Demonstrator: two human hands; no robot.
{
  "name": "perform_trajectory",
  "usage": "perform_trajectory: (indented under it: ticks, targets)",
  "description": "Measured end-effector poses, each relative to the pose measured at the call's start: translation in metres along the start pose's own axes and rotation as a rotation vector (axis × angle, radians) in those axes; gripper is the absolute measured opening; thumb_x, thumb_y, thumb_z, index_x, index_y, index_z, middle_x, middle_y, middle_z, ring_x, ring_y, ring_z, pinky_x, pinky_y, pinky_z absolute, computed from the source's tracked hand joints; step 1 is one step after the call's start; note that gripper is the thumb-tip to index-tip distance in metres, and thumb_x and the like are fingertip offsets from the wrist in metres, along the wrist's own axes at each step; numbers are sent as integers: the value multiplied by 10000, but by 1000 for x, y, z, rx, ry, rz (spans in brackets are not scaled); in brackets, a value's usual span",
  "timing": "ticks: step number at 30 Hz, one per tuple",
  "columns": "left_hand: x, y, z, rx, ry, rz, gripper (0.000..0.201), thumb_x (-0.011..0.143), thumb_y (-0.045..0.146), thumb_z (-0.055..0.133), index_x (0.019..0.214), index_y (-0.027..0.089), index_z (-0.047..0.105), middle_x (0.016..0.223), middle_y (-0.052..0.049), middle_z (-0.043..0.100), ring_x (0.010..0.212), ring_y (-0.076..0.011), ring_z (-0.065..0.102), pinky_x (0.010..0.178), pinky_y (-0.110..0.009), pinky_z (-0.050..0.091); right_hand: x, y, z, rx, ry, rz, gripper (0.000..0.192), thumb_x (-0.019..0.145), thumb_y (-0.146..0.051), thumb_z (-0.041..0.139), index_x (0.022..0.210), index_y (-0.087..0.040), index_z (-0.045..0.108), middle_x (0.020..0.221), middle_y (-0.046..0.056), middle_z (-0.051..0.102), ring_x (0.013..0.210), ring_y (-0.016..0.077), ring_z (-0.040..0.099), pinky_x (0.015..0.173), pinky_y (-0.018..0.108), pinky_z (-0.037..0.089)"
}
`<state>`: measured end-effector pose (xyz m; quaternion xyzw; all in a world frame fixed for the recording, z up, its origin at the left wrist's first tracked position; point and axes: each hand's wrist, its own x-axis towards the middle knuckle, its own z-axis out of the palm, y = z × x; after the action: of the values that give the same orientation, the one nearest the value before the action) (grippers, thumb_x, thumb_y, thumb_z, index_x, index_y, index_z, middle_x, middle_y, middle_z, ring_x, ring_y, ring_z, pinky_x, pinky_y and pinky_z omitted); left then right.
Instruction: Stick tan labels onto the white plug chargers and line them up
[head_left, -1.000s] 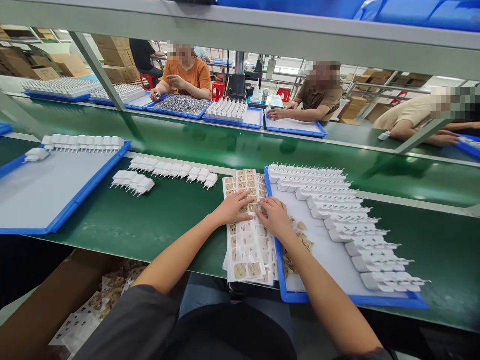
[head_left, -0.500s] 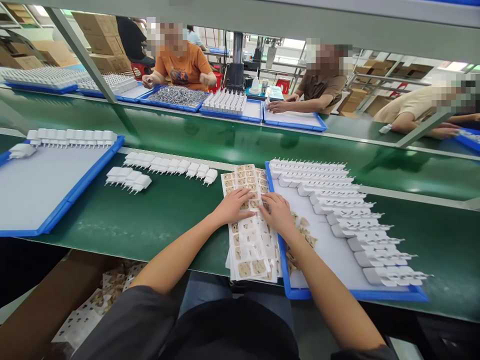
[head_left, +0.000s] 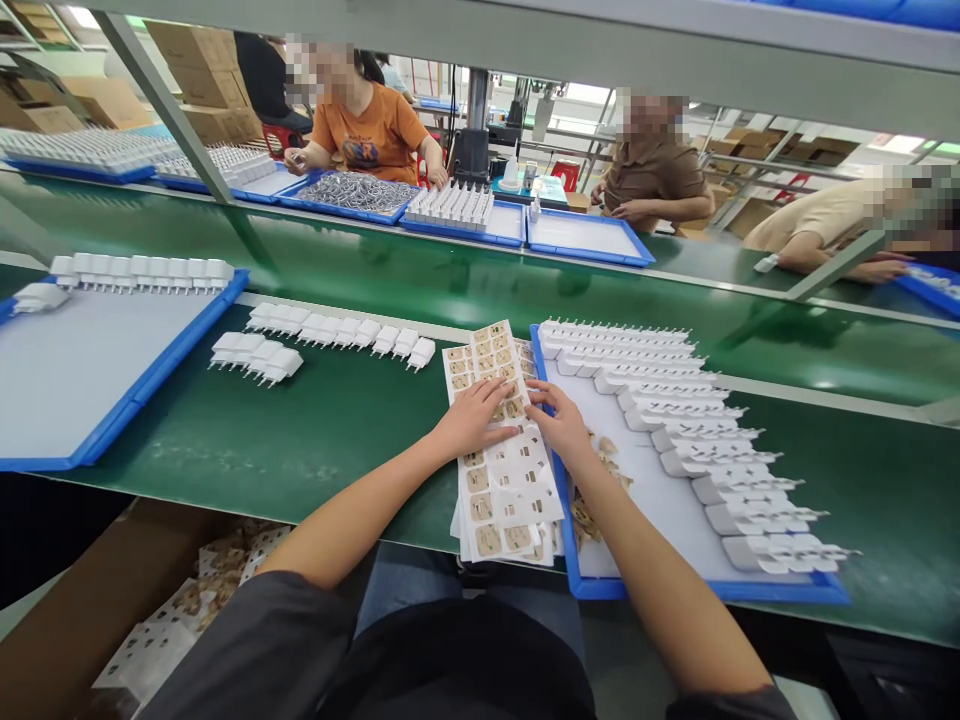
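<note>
A stack of sticker sheets with tan labels lies on the green bench in front of me. Its top sheet sits tilted across the others; labels are on its upper part, while bare backing with small dark marks shows lower down. My left hand rests on this sheet, fingers stretched out and lying flat. At the sheet's right edge, my right hand has its thumb and fingertips closed on the paper. Beside it, a blue-rimmed tray holds rows of white plug adapters and some loose tan pieces.
More white plugs stand in lines on the bench to the left, near another blue-rimmed tray. Below left, an open carton contains used backing sheets. Across a raised divider, several people sit by trays, one in an orange shirt.
The top sheet has turned, its lower end swinging right. My hands have shifted slightly with it. Opposite, the orange-shirted person's arm reached toward the plugs; the brown-shirted person drew back from the tray.
</note>
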<state>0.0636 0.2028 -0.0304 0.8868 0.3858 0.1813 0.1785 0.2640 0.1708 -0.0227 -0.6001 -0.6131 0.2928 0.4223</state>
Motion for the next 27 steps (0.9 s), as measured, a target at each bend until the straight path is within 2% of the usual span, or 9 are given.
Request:
perform_trajectory:
  ticks: [8, 16, 22, 27]
  targets:
    - [-2, 4, 3, 6, 19, -8, 749, 900, 599, 593, 1514, 232, 368, 1602, -125, 367, 1474, -344, 349, 1195, -524, 326, -4, -4, 3, -165, 35, -92, 369, 821, -253, 542, 1140, -244, 727, 1022, 44, 765, 950, 215, 699, 920, 394, 536]
    - [-3, 4, 7, 4, 23, -7, 735, 896, 601, 599, 1499, 239, 385, 1601, -121, 369, 1473, -348, 349, 1199, -527, 317, -5, -9, 4, -291, 62, -136, 255, 853, -309, 594, 1041, -237, 750, 972, 74, 772, 960, 257, 686, 935, 437, 507]
    - [-3, 2, 9, 10, 47, 15, 715, 904, 618, 574, 1492, 252, 397, 1589, -129, 386, 1460, -341, 373, 1190, -525, 329, -5, -8, 5, -383, 46, -174, 165, 881, -266, 572, 935, -241, 725, 938, 58, 764, 938, 252, 668, 935, 431, 471]
    - [-3, 3, 7, 27, 15, -8, 739, 904, 615, 577, 1501, 221, 393, 1597, -129, 379, 1467, -348, 359, 1192, -528, 326, -4, -5, 7, -403, 27, -184, 136, 889, -268, 561, 897, -226, 689, 970, 75, 717, 962, 251, 648, 902, 408, 477]
